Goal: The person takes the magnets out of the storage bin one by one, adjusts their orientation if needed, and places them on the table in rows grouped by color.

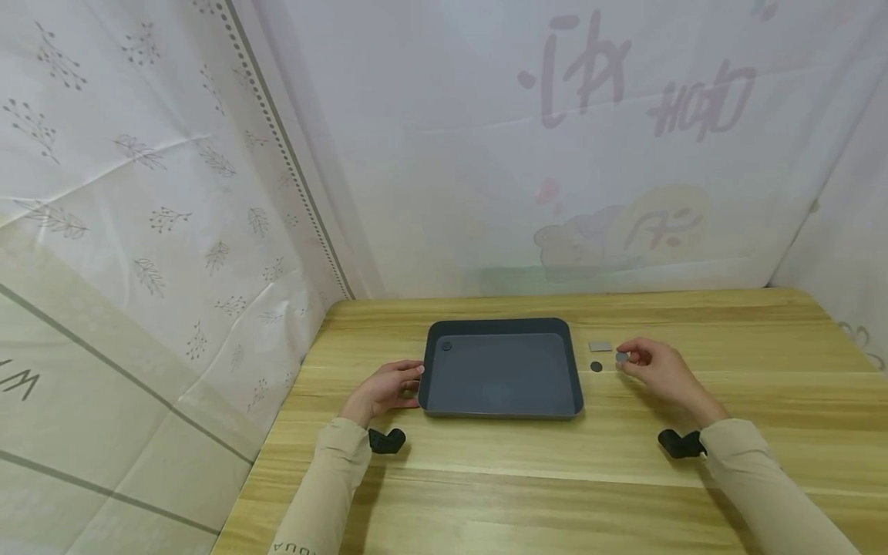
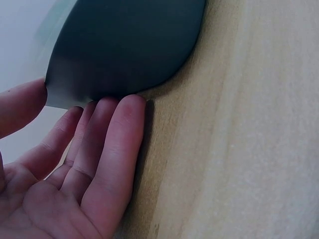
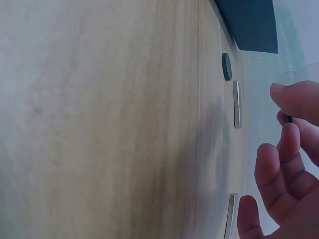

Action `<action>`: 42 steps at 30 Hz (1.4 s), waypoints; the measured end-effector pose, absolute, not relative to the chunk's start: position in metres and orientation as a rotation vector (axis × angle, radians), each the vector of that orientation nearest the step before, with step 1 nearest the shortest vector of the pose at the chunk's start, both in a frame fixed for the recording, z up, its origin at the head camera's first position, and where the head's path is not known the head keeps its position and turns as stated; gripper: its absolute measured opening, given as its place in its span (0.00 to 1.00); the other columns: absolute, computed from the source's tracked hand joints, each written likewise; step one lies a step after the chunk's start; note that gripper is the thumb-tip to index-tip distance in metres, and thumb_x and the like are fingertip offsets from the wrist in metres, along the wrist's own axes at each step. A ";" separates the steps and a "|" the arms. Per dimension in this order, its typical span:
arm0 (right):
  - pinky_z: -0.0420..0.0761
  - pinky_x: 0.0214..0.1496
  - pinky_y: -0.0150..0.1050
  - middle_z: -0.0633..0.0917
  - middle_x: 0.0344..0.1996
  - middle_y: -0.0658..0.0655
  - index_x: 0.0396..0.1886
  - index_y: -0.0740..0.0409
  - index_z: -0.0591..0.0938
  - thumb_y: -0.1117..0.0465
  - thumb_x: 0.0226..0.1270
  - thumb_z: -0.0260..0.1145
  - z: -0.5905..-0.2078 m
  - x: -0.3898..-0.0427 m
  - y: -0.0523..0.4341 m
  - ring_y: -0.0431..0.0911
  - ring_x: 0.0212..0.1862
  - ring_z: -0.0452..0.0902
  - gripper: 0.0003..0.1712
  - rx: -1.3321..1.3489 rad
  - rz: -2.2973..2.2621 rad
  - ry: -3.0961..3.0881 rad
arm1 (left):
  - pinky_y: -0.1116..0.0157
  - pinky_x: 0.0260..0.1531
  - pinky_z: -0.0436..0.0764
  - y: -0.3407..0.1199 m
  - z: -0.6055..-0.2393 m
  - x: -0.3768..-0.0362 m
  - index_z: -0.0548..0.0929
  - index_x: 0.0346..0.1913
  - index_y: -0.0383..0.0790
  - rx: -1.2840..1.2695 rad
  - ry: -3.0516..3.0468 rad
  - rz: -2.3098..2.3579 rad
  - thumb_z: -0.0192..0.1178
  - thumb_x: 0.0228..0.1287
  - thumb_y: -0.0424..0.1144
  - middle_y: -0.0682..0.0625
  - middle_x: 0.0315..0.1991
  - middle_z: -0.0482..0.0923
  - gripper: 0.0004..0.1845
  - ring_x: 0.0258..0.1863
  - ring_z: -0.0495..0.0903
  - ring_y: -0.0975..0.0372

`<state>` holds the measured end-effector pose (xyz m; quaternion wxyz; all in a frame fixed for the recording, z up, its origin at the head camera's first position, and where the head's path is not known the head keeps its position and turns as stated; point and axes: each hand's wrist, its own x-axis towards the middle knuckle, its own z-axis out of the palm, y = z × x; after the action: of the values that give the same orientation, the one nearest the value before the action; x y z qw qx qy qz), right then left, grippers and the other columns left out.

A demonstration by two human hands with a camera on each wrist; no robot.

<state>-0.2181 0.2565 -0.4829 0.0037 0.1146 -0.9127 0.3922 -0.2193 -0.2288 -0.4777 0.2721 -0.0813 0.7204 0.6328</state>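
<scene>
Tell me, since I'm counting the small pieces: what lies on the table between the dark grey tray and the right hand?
In the head view, two pieces lie between the dark grey rectangular tray and the right hand: a flat grey rectangular piece and a small dark round disc.

Desk [image 1: 486, 478]: pale wood-grain, smooth, satin. Tray [image 1: 501, 327]: dark grey, matt, plastic-looking. Flat rectangular piece [image 1: 600, 346]: dull grey, metallic-looking. Backdrop [image 1: 444, 139]: thin printed sheet, creased.

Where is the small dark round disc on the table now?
In the head view, the dark disc lies on the table right of the tray, below the grey plate, near the right hand.
</scene>
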 end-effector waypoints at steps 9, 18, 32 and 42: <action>0.73 0.33 0.32 0.79 0.31 0.55 0.48 0.66 0.81 0.63 0.64 0.66 -0.487 -0.218 0.255 0.39 0.32 0.72 0.14 0.383 1.192 -2.869 | 0.62 0.39 0.82 -0.230 -0.479 -0.219 0.63 0.71 0.35 -0.216 1.947 1.700 0.49 0.75 0.42 0.43 0.52 0.77 0.26 0.41 0.79 0.61; 0.72 0.33 0.32 0.78 0.30 0.55 0.47 0.67 0.82 0.66 0.64 0.65 -0.491 -0.219 0.254 0.40 0.32 0.72 0.13 0.376 1.197 -2.884 | 0.62 0.40 0.82 -0.230 -0.477 -0.217 0.61 0.72 0.34 -0.199 1.943 1.689 0.50 0.75 0.43 0.44 0.51 0.77 0.29 0.41 0.80 0.62; 0.71 0.33 0.33 0.78 0.30 0.54 0.46 0.66 0.82 0.63 0.64 0.66 -0.495 -0.220 0.252 0.44 0.33 0.72 0.14 0.363 1.160 -2.921 | 0.62 0.40 0.82 -0.229 -0.479 -0.218 0.63 0.71 0.35 -0.217 1.937 1.703 0.50 0.75 0.42 0.46 0.48 0.79 0.27 0.40 0.80 0.62; 0.69 0.34 0.34 0.78 0.30 0.54 0.47 0.66 0.82 0.63 0.64 0.66 -0.496 -0.222 0.252 0.44 0.33 0.69 0.14 0.368 1.139 -2.942 | 0.61 0.41 0.82 -0.230 -0.479 -0.220 0.62 0.71 0.36 -0.232 1.938 1.710 0.50 0.75 0.42 0.43 0.53 0.76 0.27 0.41 0.80 0.61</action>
<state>-0.2216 0.2522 -0.4962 -0.0172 0.1160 -0.9261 0.3585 -0.2197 -0.2303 -0.4791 0.2698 -0.0860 0.7191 0.6346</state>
